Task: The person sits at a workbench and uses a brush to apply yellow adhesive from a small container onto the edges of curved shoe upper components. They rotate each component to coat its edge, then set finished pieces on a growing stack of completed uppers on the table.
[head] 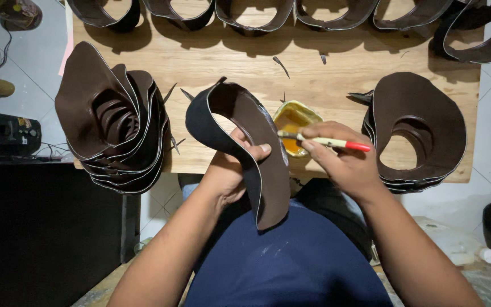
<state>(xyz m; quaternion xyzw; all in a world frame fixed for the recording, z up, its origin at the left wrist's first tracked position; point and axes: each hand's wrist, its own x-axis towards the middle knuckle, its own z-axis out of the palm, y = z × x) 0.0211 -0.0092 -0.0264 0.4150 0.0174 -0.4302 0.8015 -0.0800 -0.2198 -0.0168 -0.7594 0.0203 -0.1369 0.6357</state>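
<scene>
My left hand (229,170) grips a curved dark brown leather shoe piece (255,142), held up over the near edge of a wooden board (336,74). My right hand (342,159) holds a thin brush with a cream and red handle (331,142). Its tip reaches into a small yellow glue pot (292,116) that stands on the board just behind the leather piece.
A stack of brown leather pieces (112,116) lies at the board's left end and another stack (419,131) at its right. Several more pieces (254,14) line the far edge. A black device (4,133) sits at far left, a plastic bottle (456,250) on the floor at right.
</scene>
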